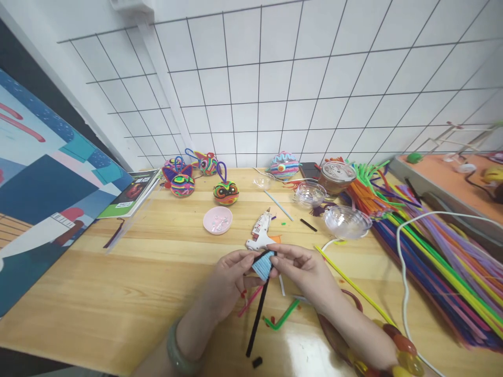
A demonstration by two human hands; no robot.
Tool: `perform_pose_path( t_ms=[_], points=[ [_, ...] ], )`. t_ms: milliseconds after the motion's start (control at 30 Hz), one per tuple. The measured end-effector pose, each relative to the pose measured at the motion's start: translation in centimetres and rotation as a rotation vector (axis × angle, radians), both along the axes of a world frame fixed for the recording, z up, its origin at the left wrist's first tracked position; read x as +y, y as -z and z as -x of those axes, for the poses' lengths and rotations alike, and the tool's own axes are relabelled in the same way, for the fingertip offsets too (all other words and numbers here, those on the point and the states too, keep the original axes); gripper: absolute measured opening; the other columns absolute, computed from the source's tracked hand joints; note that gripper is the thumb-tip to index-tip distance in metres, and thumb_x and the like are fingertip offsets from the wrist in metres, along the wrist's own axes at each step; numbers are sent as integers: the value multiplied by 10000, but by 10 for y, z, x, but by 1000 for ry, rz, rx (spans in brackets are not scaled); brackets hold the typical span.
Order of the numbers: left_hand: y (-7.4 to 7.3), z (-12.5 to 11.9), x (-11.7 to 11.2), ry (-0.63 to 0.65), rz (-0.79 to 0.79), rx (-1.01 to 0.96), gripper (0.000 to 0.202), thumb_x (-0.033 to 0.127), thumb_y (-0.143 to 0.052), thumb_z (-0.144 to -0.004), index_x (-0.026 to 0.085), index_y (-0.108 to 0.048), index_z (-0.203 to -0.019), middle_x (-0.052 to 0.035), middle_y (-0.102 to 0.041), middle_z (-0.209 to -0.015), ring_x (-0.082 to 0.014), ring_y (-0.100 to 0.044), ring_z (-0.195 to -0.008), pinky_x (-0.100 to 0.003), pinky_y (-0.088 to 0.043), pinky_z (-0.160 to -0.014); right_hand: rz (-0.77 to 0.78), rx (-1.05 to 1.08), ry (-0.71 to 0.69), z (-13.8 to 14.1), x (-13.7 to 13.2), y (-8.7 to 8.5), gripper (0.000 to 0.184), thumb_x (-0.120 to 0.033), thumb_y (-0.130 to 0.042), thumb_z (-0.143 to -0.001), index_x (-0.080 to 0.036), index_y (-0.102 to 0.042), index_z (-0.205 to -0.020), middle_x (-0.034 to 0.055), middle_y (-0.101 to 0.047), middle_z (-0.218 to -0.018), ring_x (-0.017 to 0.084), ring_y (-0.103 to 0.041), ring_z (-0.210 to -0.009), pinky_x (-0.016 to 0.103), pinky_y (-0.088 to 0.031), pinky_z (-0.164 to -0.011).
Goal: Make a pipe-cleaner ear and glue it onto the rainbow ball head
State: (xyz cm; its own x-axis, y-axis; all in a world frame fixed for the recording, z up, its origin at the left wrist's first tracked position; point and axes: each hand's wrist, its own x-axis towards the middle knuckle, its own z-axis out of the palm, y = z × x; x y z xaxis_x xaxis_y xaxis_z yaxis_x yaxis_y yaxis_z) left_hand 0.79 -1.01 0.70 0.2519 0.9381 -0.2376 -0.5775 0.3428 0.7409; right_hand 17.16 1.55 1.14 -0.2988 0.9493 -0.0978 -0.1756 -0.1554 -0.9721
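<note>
Between my two hands is a small light-blue piece (pixel 262 266) made of ribbed strips, edged along its top with a black pipe cleaner (pixel 258 317) whose long tail hangs down toward me. My left hand (pixel 231 280) pinches the left corner. The right corner is pinched by my right hand (pixel 304 269). Just beyond my fingers lies a white glue gun (pixel 260 230), nozzle pointing away. A bent green pipe cleaner (pixel 283 317) and a pink one (pixel 250 301) lie below the hands. A short black scrap (pixel 257 362) is near the front.
A pink dish (pixel 217 220) holds tiny pieces. Colourful wrapped balls (pixel 226 192) stand at the back. Clear plastic bowls (pixel 348 222) and a lidded jar (pixel 337 175) are back right. Bundled pipe cleaners (pixel 436 267) and a white cord (pixel 400 251) fill the right side. A painted board (pixel 51 193) leans at left.
</note>
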Motion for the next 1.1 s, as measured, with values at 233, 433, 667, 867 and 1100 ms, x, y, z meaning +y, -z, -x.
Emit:
perform_pose_path(
  t_ms=[233, 433, 667, 867, 1100],
  points=[
    [0, -1, 0, 3, -11, -14, 148, 231, -661, -746, 120, -693, -838, -86, -717, -824, -177, -667, -723, -258, -500, -653, -68, 32, 11, 1, 0, 1, 322, -327, -741, -664, -157, -693, -933, 0, -655, -623, 134, -635, -559, 272, -502, -591],
    [-4, -2, 0, 2, -19, -33, 136, 237, -666, -741, 131, -695, -820, -81, -716, -838, -173, -660, -746, -273, -476, -706, -95, 24, 8, 1, 0, 4, 356, -319, -722, -694, -172, -661, -1013, -12, -635, -639, 127, -633, -574, 270, -496, -610],
    [-4, -4, -1, 1, -16, -39, 144, 247, -678, -728, 133, -694, -815, -78, -713, -816, -183, -657, -743, -292, -468, -720, -91, 11, 17, 1, 1, 4, 366, -337, -729, -681, -164, -669, -998, -8, -641, -632, 134, -637, -577, 279, -499, -618],
    [-5, -4, -1, 15, -26, -66, 137, 224, -653, -751, 119, -682, -834, -86, -710, -807, -177, -654, -738, -273, -469, -704, -79, 21, 11, 0, 1, 5, 312, -319, -733, -680, -162, -686, -945, -3, -662, -632, 131, -642, -574, 273, -506, -613],
    [-5, -5, -1, 30, -4, -91, 138, 224, -658, -748, 126, -667, -845, -82, -707, -818, -169, -654, -728, -248, -473, -677, -90, -2, 14, 0, 1, 5, 342, -359, -732, -677, -161, -682, -950, 13, -675, -649, 144, -647, -580, 288, -517, -614]
  ],
)
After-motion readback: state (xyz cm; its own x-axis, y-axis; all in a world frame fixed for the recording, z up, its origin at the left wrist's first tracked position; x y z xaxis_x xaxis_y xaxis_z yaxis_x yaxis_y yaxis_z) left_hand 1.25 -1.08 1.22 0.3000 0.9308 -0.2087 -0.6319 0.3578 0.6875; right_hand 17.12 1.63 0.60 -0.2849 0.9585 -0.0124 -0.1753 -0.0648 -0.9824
